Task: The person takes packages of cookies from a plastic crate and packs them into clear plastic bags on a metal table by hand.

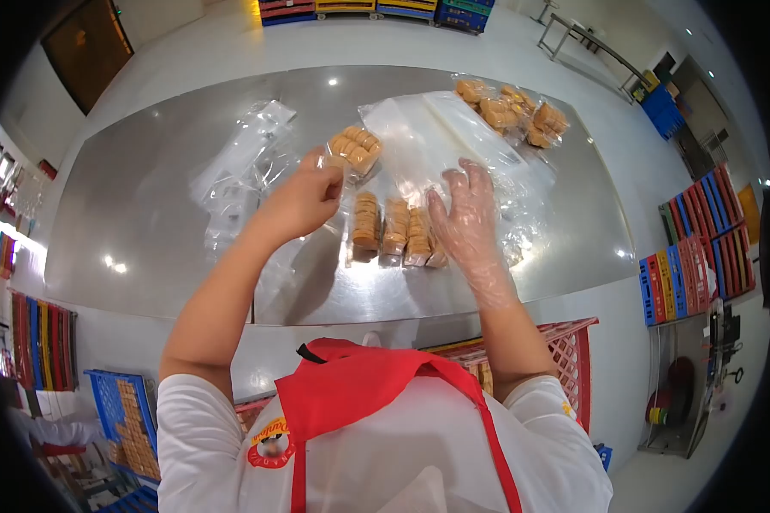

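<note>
head view: the left hand (310,198), ungloved, is closed, with its curled fingers on the near edge of a single clear pack (357,150) of round, light-brown baked pieces. the right hand (466,209), in a clear glove, is open, fingers spread and pointing away from the body, over the near part of the flat clear bags (428,128); whether its palm bears on them cannot be told. the hands are apart. between and below them, a row of filled packs (394,229) lies on the metal tabletop (162,188), side by side near its near edge; the rightmost is partly hidden by the right hand. a further group of filled packs (509,111) lies at the far right, by the far end of the flat bags. crumpled clear film (252,158) covers an area left of the single pack. a red lattice crate (573,363) is noted below the near edge, at right.
</note>
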Demonstrator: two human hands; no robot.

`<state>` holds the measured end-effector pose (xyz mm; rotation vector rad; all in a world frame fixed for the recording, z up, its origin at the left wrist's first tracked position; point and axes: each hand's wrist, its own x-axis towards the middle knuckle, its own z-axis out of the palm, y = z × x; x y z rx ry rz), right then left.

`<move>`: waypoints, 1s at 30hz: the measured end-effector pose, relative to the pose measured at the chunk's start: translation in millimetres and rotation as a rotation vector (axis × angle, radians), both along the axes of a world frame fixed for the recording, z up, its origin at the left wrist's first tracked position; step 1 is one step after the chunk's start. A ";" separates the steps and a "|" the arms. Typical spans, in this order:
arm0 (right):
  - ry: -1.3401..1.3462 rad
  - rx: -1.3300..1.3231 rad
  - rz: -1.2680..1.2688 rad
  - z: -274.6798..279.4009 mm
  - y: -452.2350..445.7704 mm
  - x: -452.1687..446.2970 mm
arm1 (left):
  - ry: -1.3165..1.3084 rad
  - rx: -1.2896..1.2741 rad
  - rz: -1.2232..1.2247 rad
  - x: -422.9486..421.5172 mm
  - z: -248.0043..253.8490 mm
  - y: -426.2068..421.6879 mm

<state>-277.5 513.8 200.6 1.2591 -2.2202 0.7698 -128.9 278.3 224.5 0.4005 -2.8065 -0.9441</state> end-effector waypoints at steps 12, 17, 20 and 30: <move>-1.609 -0.080 0.826 29.9 -40.4 86.4 | 0.479 1.014 0.275 92.3 35.5 55.7; -2.074 -0.209 0.661 -11.3 -40.0 125.2 | 0.569 1.335 0.575 123.9 -56.4 86.7; -2.117 -0.110 0.601 -56.4 -49.1 127.2 | 0.616 1.405 0.674 137.6 -96.7 95.7; -1.591 -0.225 0.582 -59.2 -108.6 167.4 | 0.489 1.140 0.640 153.1 -85.3 48.1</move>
